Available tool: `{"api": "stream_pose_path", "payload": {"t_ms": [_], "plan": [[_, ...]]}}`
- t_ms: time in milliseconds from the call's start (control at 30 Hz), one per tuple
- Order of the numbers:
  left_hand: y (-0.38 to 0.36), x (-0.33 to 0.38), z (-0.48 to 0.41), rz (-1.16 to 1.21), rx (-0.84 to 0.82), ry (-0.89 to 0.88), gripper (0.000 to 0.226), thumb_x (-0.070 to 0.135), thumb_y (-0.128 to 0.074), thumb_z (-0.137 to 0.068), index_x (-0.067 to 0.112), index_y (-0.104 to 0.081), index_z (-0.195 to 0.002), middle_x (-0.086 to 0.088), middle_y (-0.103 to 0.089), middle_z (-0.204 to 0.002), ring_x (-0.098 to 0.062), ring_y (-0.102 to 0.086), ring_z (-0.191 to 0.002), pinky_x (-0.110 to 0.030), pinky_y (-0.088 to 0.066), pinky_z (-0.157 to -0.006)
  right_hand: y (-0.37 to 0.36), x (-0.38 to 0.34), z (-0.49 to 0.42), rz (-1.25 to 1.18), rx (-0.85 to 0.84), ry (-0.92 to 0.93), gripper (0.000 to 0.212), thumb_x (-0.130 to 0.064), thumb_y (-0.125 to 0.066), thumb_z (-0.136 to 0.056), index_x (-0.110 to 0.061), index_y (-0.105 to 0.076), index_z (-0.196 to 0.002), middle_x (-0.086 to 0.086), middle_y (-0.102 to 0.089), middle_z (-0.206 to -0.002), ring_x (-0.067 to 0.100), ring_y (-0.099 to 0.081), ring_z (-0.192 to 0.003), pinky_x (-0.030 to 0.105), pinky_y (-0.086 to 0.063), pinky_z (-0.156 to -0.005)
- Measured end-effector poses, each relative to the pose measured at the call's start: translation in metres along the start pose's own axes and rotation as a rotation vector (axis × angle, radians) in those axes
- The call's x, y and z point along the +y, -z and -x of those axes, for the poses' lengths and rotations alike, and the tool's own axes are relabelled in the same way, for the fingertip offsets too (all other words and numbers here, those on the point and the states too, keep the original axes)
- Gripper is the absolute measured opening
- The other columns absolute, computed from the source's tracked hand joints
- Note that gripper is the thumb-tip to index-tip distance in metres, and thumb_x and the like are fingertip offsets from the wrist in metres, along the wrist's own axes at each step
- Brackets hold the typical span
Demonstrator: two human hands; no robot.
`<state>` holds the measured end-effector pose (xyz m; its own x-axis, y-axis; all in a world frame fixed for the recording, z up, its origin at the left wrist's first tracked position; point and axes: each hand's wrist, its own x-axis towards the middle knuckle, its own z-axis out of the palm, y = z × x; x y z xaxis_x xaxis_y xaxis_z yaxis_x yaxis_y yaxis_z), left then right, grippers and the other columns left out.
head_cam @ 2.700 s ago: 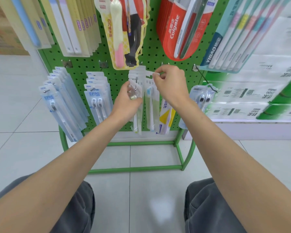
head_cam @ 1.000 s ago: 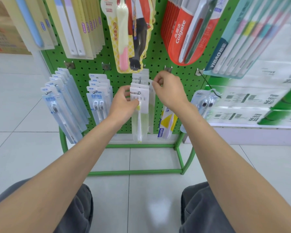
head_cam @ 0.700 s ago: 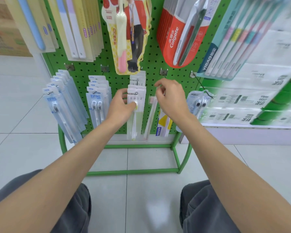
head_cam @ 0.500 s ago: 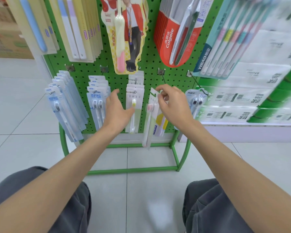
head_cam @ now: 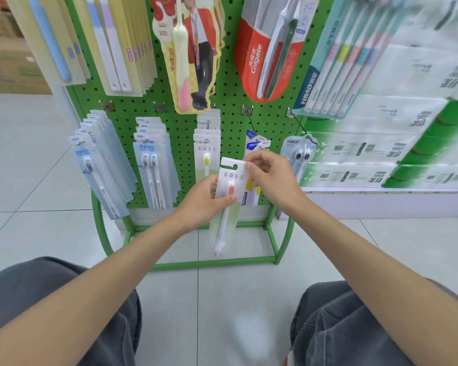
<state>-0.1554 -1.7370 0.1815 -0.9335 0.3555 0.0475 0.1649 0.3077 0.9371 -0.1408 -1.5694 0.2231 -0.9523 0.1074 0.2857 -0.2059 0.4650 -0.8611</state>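
While it's off the rack [head_cam: 230,120], the toothbrush pack [head_cam: 233,175] sits between both hands: left hand [head_cam: 204,199] grips its middle w/ thumb across the front, right hand [head_cam: 273,175] pinches the top corner. Light, thin, bendy, prob. slick plastic; the stiffer card top is the best hold.

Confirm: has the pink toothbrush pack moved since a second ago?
Yes. The pink toothbrush pack came off the pegboard, downward and toward the person.
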Motion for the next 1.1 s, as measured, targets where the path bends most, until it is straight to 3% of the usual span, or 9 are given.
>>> {"api": "stream_pose_path", "payload": {"t_ms": [67, 133, 233, 333, 500, 767, 833, 967, 1100], "plan": [[-0.002, -0.001, -0.002, -0.021, 0.005, -0.018, 0.025, 0.020, -0.073, -0.087, 0.027, -0.060, -0.108, 0.006, -0.072, -0.103, -0.013, -0.068, -0.096, -0.039, -0.053, -0.093, -0.003, -0.001, -0.001, 0.023, -0.002, -0.022, 0.008, -0.024, -0.068, -0.088, -0.019, -0.065, -0.082, -0.004, -0.063, -0.076, 0.013, -0.057, -0.065, 0.032, -0.049, -0.065], [-0.003, -0.001, -0.003, -0.025, -0.003, -0.032, 0.024, 0.020, -0.074, -0.086, 0.026, -0.061, -0.105, 0.003, -0.073, -0.101, -0.015, -0.069, -0.095, -0.042, -0.053, -0.092, -0.006, 0.000, -0.002, 0.101, 0.014, -0.013, 0.022, -0.034, -0.074, -0.083, -0.014, -0.063, -0.080, -0.003, -0.061, -0.071, 0.012, -0.052, -0.061, 0.029, -0.044, -0.060], [-0.003, -0.002, -0.005, -0.005, -0.012, -0.045, 0.024, 0.019, -0.075, -0.086, 0.025, -0.063, -0.105, 0.001, -0.074, -0.101, -0.018, -0.070, -0.096, -0.044, -0.054, -0.093, -0.006, 0.000, -0.005, 0.085, 0.024, -0.035, 0.023, -0.032, -0.073, -0.085, -0.013, -0.062, -0.078, 0.001, -0.060, -0.069, 0.011, -0.048, -0.059, 0.028, -0.041, -0.059], [-0.002, 0.000, -0.005, 0.030, -0.003, -0.050, 0.024, 0.018, -0.075, -0.086, 0.025, -0.063, -0.105, 0.002, -0.074, -0.102, -0.015, -0.070, -0.095, -0.034, -0.055, -0.090, -0.003, 0.001, -0.007, 0.032, 0.008, -0.072, 0.020, -0.029, -0.069, -0.090, -0.015, -0.063, -0.078, -0.003, -0.058, -0.066, 0.011, -0.049, -0.059, 0.026, -0.043, -0.059], [0.002, 0.004, -0.005, 0.115, 0.050, -0.033, 0.033, 0.020, -0.078, -0.082, 0.021, -0.061, -0.110, -0.001, -0.075, -0.098, -0.017, -0.072, -0.091, -0.025, -0.054, -0.084, -0.001, 0.001, -0.004, -0.067, -0.009, -0.133, 0.027, -0.025, -0.061, -0.096, 0.001, -0.066, -0.093, -0.004, -0.057, -0.060, 0.012, -0.054, -0.057, 0.015, -0.043, -0.050], [0.002, 0.005, -0.002, 0.150, 0.120, -0.026, 0.021, 0.025, -0.079, -0.082, 0.023, -0.065, -0.097, 0.012, -0.071, -0.083, -0.002, -0.065, -0.077, -0.022, -0.052, -0.073, -0.003, 0.006, 0.001, -0.207, -0.178, -0.368, 0.025, -0.028, -0.058, -0.098, -0.014, -0.065, -0.079, -0.010, -0.058, -0.051, 0.008, -0.053, -0.051, 0.020, -0.041, -0.052], [0.004, 0.005, -0.003, 0.170, 0.140, -0.010, 0.020, 0.027, -0.078, -0.082, 0.022, -0.066, -0.097, 0.010, -0.072, -0.085, -0.006, -0.066, -0.080, -0.027, -0.053, -0.075, -0.007, 0.009, 0.005, -0.216, -0.242, -0.394, 0.027, -0.029, -0.056, -0.099, -0.013, -0.062, -0.078, -0.010, -0.055, -0.053, 0.009, -0.053, -0.053, 0.020, -0.040, -0.052], [0.006, 0.006, -0.004, 0.170, 0.172, -0.008, 0.024, 0.029, -0.078, -0.082, 0.019, -0.068, -0.101, 0.008, -0.073, -0.090, -0.004, -0.066, -0.082, -0.018, -0.050, -0.072, -0.016, 0.016, 0.012, -0.189, -0.299, -0.444, 0.036, -0.039, -0.051, -0.099, -0.005, -0.063, -0.097, 0.011, -0.059, -0.081, 0.014, -0.055, -0.056, 0.021, -0.040, -0.052], [0.007, 0.006, -0.005, 0.185, 0.201, 0.026, 0.029, 0.031, -0.078, -0.082, 0.016, -0.068, -0.105, 0.003, -0.074, -0.094, -0.007, -0.067, -0.082, -0.020, -0.047, -0.069, -0.024, 0.021, 0.024, -0.179, -0.393, -0.520, 0.038, -0.044, -0.050, -0.099, -0.008, -0.061, -0.092, 0.006, -0.059, -0.072, 0.014, -0.058, -0.055, 0.023, -0.041, -0.053]]}}
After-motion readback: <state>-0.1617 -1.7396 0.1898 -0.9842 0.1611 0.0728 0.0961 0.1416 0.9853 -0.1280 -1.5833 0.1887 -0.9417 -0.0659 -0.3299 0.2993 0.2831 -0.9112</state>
